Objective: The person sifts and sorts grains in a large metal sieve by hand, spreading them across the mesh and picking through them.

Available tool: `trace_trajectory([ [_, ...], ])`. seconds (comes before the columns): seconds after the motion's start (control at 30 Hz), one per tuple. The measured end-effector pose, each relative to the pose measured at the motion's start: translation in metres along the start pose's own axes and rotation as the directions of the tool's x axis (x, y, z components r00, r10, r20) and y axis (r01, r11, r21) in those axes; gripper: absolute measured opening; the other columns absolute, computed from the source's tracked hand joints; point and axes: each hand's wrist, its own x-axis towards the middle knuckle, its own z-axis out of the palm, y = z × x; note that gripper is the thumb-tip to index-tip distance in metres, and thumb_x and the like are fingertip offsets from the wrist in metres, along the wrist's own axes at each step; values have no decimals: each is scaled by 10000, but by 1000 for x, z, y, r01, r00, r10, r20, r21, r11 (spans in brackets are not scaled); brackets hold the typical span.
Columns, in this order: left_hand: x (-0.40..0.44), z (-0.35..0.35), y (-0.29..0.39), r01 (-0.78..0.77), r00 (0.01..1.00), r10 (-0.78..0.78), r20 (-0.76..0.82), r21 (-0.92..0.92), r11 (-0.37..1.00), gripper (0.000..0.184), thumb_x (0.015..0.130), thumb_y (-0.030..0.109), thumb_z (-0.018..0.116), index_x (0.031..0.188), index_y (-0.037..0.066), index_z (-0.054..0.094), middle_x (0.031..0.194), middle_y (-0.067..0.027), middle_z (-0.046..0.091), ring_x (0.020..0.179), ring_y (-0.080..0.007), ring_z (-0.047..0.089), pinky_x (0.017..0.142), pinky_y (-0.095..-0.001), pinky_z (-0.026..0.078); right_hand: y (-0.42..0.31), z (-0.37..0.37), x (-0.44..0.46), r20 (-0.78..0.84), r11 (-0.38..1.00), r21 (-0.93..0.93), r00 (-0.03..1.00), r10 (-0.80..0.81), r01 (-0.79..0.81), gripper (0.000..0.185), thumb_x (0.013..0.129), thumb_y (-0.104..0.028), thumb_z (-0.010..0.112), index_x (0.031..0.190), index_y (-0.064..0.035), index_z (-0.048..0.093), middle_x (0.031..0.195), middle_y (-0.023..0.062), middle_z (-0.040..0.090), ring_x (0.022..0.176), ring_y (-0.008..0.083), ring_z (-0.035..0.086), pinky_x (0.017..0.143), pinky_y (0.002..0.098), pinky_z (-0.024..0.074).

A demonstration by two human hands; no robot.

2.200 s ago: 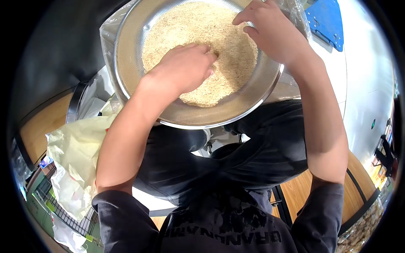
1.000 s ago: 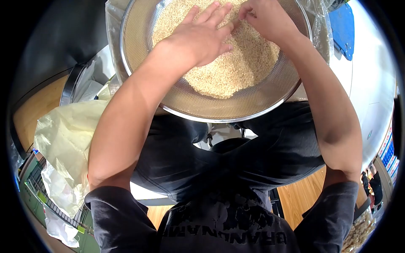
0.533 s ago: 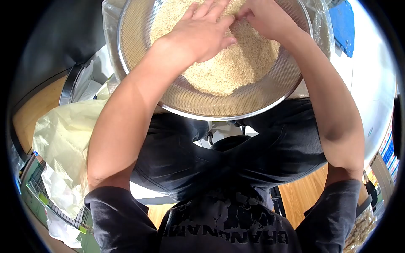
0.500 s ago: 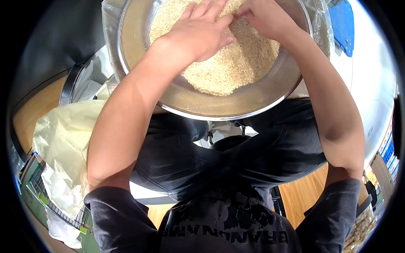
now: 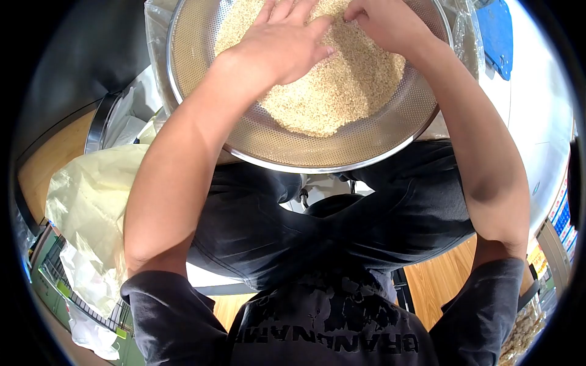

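Note:
A wide perforated metal colander [image 5: 305, 155] stands over my knees at the top of the view. Inside it lies a broad heap of small pale golden grains [image 5: 332, 104], too fine for me to name their kind. My left hand [image 5: 284, 46] rests palm down on the heap, fingers spread. Close beside it, over the far part of the grains, my right hand [image 5: 386, 25] has its thumb and fingers curled together in a pinch. Whatever sits between those fingertips is too small to make out.
Clear plastic sheeting [image 5: 467, 46] surrounds the colander's outside. A blue board [image 5: 495, 36] lies at the upper right on a white surface [image 5: 531, 116]. To the left hangs a pale yellow bag [image 5: 91, 195] near a wire rack [image 5: 82, 305]. Wooden flooring [image 5: 442, 280] shows below.
My left hand has shifted slightly left and away from me across the grains. The right hand stays pinched, with only a slight movement.

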Motion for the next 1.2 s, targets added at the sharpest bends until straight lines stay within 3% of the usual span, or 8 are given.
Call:
trace_trajectory([
  [0.13,9,18,-7,18,995,18,-102,345,938,654,1059,381,552,1578,13,405,1732,-280,115,1606,-455,127,1311,-540,146,1,1,1,-87,999,16,996,-34,36,212,875,-93,642,951,-108,839,1028,228,744,1013,390,705,952,459,551],
  [0.2,4,6,-3,-54,998,55,-40,14,998,607,1067,376,534,1559,31,450,1734,-280,108,1608,-453,118,1313,-539,140,-2,-7,1,69,993,118,998,-5,-3,212,861,-88,656,967,-103,838,969,188,773,954,364,734,905,445,573],
  [0.6,-15,-16,-9,-104,978,120,171,-99,990,533,1093,353,482,1581,137,489,1746,-280,42,1624,-452,43,1325,-506,86,-18,-63,-9,456,994,84,890,22,-68,219,852,-107,685,1022,-88,822,991,188,772,967,332,748,870,427,580],
  [0.7,-15,-19,-3,-82,990,99,96,-164,983,547,1092,356,485,1596,144,466,1747,-280,27,1624,-450,42,1324,-509,79,-7,-30,-7,160,982,160,979,-124,98,215,867,-112,673,1023,-101,821,994,188,771,968,345,742,872,436,575],
  [0.83,-9,-37,4,8,928,28,372,-96,995,569,1091,363,485,1617,153,431,1747,-281,5,1626,-447,36,1325,-511,68,-13,-39,-9,332,976,215,940,-82,9,220,873,-106,661,1024,-107,822,982,187,772,958,355,739,874,443,573],
  [1.03,-12,-21,-3,-116,976,118,181,-24,993,580,1100,371,454,1632,146,401,1763,-221,62,1636,-399,32,1331,-502,48,-13,-34,-7,280,979,197,953,-115,60,233,861,-85,672,1041,-94,819,990,182,775,951,355,741,875,439,571],
  [1.1,-8,-29,-4,-147,931,155,330,-50,988,588,1101,371,451,1635,132,391,1765,-181,124,1640,-365,51,1333,-499,46,-9,-24,-4,240,906,388,932,-273,166,228,861,-83,667,1033,-87,816,978,188,770,922,368,740,860,442,574],
  [1.2,-11,-36,-3,-132,900,152,408,-77,988,618,1102,381,445,1648,105,354,1767,-140,163,1645,-328,49,1334,-501,24,-15,-26,-7,263,960,263,951,-164,93,237,881,-100,640,1040,-87,816,988,198,767,915,381,735,867,451,573],
])
